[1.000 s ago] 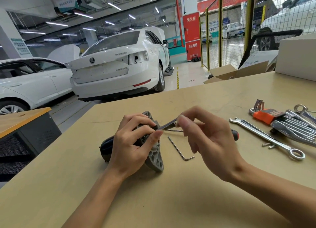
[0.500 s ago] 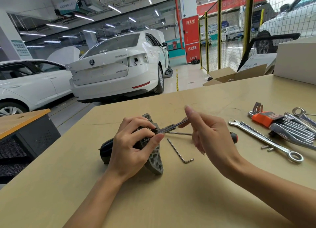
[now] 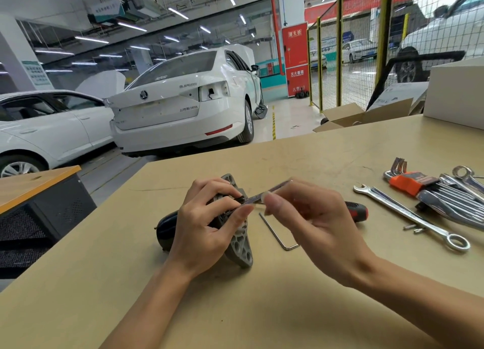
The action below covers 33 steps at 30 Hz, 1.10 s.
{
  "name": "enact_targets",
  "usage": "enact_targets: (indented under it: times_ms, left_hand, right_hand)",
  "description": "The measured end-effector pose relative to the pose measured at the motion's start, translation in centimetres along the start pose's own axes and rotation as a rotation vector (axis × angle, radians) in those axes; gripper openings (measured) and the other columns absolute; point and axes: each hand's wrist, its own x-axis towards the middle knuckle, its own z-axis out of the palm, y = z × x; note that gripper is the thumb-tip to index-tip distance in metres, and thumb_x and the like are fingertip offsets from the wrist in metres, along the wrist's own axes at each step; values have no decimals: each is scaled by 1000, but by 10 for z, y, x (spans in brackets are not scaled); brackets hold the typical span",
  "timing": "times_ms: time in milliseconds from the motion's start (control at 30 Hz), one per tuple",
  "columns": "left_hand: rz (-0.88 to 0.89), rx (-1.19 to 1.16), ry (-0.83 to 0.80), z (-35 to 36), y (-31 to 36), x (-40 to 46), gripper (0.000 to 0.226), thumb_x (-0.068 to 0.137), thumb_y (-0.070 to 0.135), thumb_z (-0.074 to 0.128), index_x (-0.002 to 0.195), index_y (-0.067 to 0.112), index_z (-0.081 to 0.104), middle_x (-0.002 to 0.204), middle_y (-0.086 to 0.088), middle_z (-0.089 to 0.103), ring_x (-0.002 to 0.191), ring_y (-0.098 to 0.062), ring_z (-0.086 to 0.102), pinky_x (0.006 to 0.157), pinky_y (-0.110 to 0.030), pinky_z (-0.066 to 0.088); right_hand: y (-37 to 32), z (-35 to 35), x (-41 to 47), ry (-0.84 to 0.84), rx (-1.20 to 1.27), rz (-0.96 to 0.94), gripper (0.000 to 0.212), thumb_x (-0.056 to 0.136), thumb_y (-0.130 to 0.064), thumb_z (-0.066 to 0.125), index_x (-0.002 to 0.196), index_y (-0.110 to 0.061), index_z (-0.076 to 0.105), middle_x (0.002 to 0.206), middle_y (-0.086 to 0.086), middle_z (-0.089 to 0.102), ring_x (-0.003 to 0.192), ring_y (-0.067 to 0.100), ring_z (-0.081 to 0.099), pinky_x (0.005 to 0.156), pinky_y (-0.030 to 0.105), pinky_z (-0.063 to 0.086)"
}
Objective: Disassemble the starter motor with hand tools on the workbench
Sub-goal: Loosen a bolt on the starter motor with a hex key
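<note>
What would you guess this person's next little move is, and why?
Probably another short turn of the small wrench. The right hand pinches its free end while its other end sits on the starter motor, which the left hand grips steady on the workbench.

My two forearms are bare all the way to the frame edge, with no sleeve showing. My left hand (image 3: 201,233) and right hand (image 3: 317,233) wear nothing. My fingernails are short and unpainted.

The workbench (image 3: 327,149) carries starter motor (image 3: 241,251), hex key (image 3: 275,231), spanner (image 3: 408,215), screwdriver (image 3: 356,211).
</note>
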Motion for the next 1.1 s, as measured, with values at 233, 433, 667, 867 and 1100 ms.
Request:
enact_targets:
  times_ms: [233, 433, 667, 867, 1100]
  left_hand:
    - [-14, -7, 11, 1, 1, 0, 31, 92, 31, 63, 75, 8, 75, 90, -1, 68, 99, -17, 57, 89, -21, 44]
    - [-7, -7, 5, 0, 0, 0, 36, 92, 37, 64, 73, 8, 74, 91, -2, 68, 100, -17, 57, 90, -21, 43]
    - [-12, -14, -1, 0, 1, 0, 42, 93, 43, 61, 73, 8, 73, 90, -2, 68, 100, -18, 57, 90, -23, 45]
    - [10, 6, -16, 0, 0, 0, 43, 96, 40, 58, 77, 5, 74, 93, -4, 69, 101, -18, 55, 88, -25, 46]
    - [10, 12, -11, 0, 0, 0, 41, 94, 38, 60, 75, 5, 74, 93, -4, 68, 101, -17, 55, 89, -24, 44]
  right_hand:
    - [4, -4, 7, 153, 16, 259, 60, 95, -59, 46, 42, -37, 63, 79, 7, 66, 76, 16, 63, 76, 24, 49]
    - [8, -6, 10, 153, 113, 383, 50, 94, -52, 51, 74, -14, 74, 49, -8, 36, 43, 8, 35, 46, 15, 34]
    - [7, 0, 5, 90, -18, 153, 39, 101, -45, 42, 89, -16, 66, 50, -11, 36, 47, 7, 32, 52, 30, 29]
    - [-1, 0, 2, -7, 61, 59, 27, 96, -41, 52, 100, -17, 64, 57, -5, 42, 49, 8, 36, 47, 28, 32]
    - [-7, -4, 3, 38, 133, 35, 33, 92, -45, 52, 82, -17, 67, 52, -8, 39, 48, 8, 36, 48, 38, 30]
